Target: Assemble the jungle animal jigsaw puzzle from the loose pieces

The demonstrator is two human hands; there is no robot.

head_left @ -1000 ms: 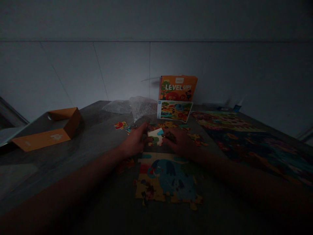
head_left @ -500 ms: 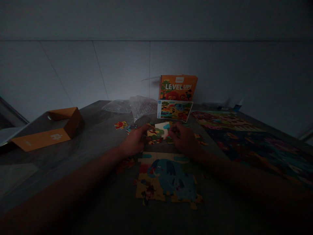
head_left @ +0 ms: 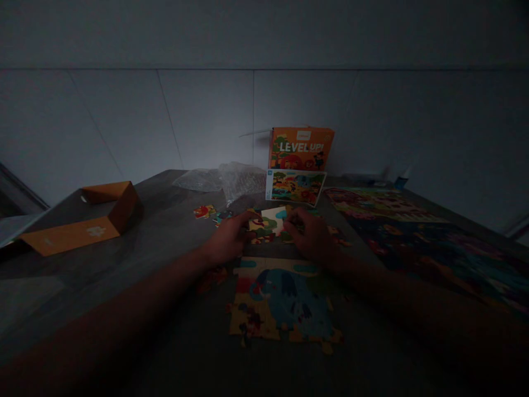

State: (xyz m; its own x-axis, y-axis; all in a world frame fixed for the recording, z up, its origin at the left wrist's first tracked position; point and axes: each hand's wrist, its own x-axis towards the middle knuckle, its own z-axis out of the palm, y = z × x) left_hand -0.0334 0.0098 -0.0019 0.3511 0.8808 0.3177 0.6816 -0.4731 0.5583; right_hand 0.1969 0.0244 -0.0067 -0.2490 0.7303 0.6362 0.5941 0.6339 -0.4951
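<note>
Between my two hands are jigsaw puzzle pieces [head_left: 270, 222] with a tree, a pale sky and a blue cloud. My left hand [head_left: 227, 238] is closed at their left side, thumb and fingers gripping the edge. At the right side my right hand [head_left: 311, 234] pinches the pieces with thumb and forefinger. Closer to me lies a joined puzzle section [head_left: 285, 300] showing a blue elephant and a small figure. Loose pieces lie around my hands, among them one with an orange animal [head_left: 204, 211] and some dark red ones [head_left: 211, 279] partly behind my left forearm.
An orange "LEVEL UP!" box [head_left: 301, 148] stands by the wall, a picture card [head_left: 295, 186] leaning on it. Bubble wrap [head_left: 242, 179] lies to its left. An open orange box part [head_left: 74, 234] sits at far left. Large finished puzzles [head_left: 430, 248] cover the right side.
</note>
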